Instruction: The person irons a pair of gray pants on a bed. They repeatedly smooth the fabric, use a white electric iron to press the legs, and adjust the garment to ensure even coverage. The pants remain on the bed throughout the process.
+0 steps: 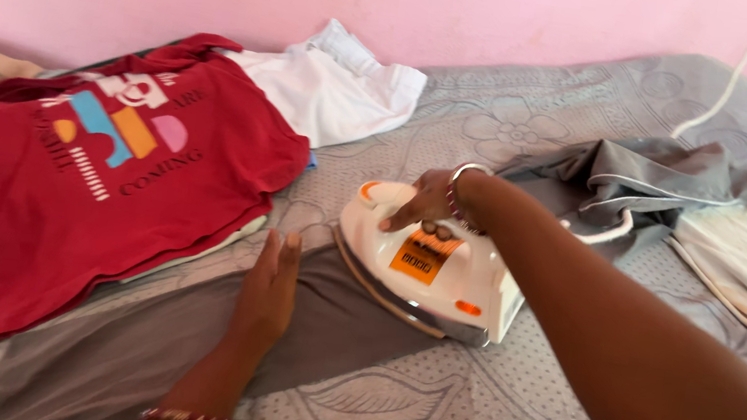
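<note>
A white electric iron (428, 264) with orange details is gripped at its handle by the right hand (426, 209), the fingers closed around it from above. The iron is laid with its metal plate on the edge of a dark grey cloth (187, 339), which is spread over the patterned grey bedsheet (463, 411). The left hand (266, 294) is laid open and flat on the same cloth, just beside the tip of the iron, with the fingers pointed away from the person. A red printed shirt (102, 177) is placed to the left of this hand, near it, and a white garment (332, 86) is seen behind.
</note>
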